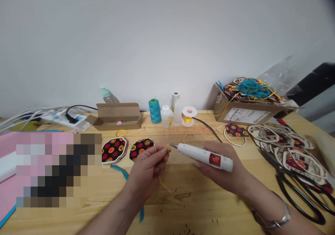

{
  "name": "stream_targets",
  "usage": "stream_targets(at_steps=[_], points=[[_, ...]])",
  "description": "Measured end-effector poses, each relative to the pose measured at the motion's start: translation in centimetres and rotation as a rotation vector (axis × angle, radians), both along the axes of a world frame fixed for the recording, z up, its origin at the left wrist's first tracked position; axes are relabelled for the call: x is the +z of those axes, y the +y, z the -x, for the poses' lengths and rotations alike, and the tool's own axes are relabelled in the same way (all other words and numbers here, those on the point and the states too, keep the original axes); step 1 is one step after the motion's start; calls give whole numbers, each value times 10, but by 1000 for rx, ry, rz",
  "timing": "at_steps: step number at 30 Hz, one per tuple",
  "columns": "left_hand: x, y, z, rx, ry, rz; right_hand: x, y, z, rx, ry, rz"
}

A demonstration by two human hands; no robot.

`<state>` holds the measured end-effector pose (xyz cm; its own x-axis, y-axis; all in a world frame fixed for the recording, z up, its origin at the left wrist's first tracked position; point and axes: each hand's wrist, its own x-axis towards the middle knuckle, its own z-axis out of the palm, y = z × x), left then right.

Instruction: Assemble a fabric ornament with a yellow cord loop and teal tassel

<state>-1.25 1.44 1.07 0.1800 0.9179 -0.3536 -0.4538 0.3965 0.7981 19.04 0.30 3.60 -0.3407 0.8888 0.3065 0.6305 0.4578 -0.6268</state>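
Note:
My left hand (149,165) is closed, pinching a thin yellow cord (168,146) between thumb and fingertips. A loose tail of yellow cord hangs below that hand. In my right hand (222,165) is a white lighter-like tool (195,153) with a tapered metal tip and an orange part in a side window. Its tip points left, very close to the pinched cord; whether they touch I cannot tell. Just behind my left hand lies a black patterned fabric piece (140,148), partly covered by it. Left of that is a stack of similar pieces (114,150) with a yellow loop.
Along the wall stand a teal thread cone (155,111), small bottles (165,117), a yellow cord spool (188,112) and an open cardboard box (117,118). At right are a filled carton (240,114), cut-out pieces (295,158) and large black scissors (300,200). A teal strip (120,170) lies left.

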Motion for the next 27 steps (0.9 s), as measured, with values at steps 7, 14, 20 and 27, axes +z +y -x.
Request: stream_targets(at_steps=[7,14,20,27], points=[[2,0,-2,-29,-39,7,-3,0,1,1,-16,3],[2,-1,-2,-21,-13,5,-1,0,0,-3,-6,-10],[2,-3,-2,-4,26,0,-2,0,1,4,-15,-1],[3,-2,-3,21,64,-4,-1,1,2,-32,-10,-9]])
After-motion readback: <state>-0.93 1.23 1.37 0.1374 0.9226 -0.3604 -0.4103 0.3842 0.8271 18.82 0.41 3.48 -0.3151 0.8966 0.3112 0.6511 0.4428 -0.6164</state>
